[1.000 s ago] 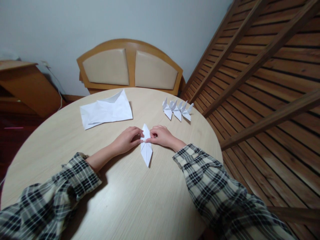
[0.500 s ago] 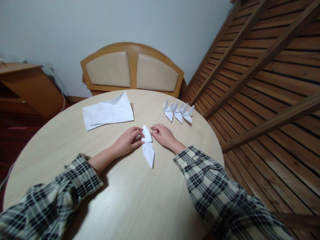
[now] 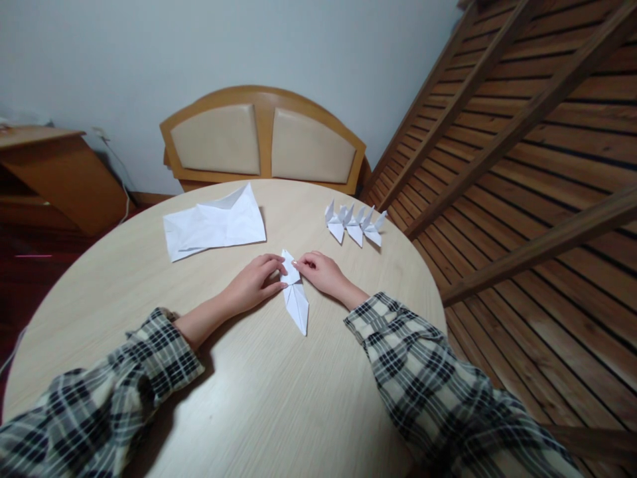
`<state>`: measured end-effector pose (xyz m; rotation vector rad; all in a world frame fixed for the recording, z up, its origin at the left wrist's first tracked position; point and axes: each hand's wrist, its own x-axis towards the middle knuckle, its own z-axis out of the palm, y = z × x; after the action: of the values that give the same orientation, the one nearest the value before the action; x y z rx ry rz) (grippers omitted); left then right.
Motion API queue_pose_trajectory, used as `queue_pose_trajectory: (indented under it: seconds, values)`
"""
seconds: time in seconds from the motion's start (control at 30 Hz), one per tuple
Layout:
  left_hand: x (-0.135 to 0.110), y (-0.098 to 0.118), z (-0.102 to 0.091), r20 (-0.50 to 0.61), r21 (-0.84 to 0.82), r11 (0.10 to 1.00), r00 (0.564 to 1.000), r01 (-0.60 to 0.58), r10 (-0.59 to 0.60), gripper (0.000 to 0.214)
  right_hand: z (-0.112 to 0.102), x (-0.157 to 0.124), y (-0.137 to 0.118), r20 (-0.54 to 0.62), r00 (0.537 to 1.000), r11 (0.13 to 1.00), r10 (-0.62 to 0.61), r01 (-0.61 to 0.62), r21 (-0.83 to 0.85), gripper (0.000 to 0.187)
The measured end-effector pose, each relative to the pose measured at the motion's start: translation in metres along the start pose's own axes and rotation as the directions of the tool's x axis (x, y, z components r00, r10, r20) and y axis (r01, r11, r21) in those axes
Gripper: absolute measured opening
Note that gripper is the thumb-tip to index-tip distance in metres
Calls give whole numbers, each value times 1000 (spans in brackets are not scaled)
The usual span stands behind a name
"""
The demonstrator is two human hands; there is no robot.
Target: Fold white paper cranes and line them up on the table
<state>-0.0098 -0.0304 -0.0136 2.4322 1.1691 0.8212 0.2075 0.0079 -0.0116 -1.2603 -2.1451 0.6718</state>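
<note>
A narrow piece of folded white origami paper (image 3: 297, 307) lies on the table between my hands, its lower point toward me. My left hand (image 3: 255, 281) holds it down from the left, thumb near the middle crease and curled fingers at its upper part. From the right, my right hand (image 3: 324, 273) pinches the upper flap's right edge between thumb and forefinger. The flap's upper tip shows between the hands; the fingertips cover parts of its sides.
Three folded paper cranes (image 3: 354, 224) stand close together at the back right of the round wooden table (image 3: 259, 405). A larger creased sheet of white paper (image 3: 213, 226) lies at the back left. Behind the table is a padded wooden headboard (image 3: 265, 133); wooden slats (image 3: 522, 146) rise at the right.
My right hand has shifted slightly left, folding the flap's right edge inward so the upper part looks narrower. My left hand has stayed almost in place.
</note>
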Motion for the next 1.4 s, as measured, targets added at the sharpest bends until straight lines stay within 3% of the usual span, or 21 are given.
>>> queue_pose_trajectory:
  seconds: [0.13, 0.43, 0.6, 0.73, 0.93, 1.07, 1.17, 1.23, 1.33, 1.4]
  values:
    - [0, 2, 0, -3, -12, 1000, 1000, 4, -4, 19, 1, 0, 1, 36, 998, 998, -58, 57, 33, 32]
    - [1, 16, -4, -14, -17, 997, 997, 81, -81, 36, 3, -2, -5, 55, 972, 954, -229, 213, 211, 22]
    - [1, 16, -5, -76, 6, 995, 992, 102, -101, 31, 4, -5, -12, 69, 955, 929, -290, 263, 260, 20]
    - [2, 14, -7, -155, 61, 987, 979, 146, -135, 26, 6, -6, -12, 41, 963, 905, -265, 233, 356, 20]
    - [3, 14, -9, -227, 35, 980, 956, 197, -184, 26, 13, -2, -2, 0, 992, 825, -126, 104, 556, 46]
    - [4, 15, -11, -217, -157, 955, 934, 252, -282, 29, 15, 0, 4, -16, 999, 810, -51, 51, 584, 57]
    - [4, 14, -11, -172, -401, 869, 908, 289, -381, 32, 15, 1, 5, -20, 1000, 787, -11, 21, 617, 67]
    - [4, 11, -11, -213, -480, 838, 892, 260, -399, 31, 14, 2, 5, -20, 999, 758, 29, -9, 653, 69]
    - [4, 7, -11, -262, -568, 791, 861, 228, -437, 26, 11, 2, 4, 20, 999, 737, 51, -51, 674, 51]
    - [4, 6, -11, -195, -663, 702, 846, 260, -497, 27, 9, 3, 3, 58, 998, 753, 18, -52, 656, 27]
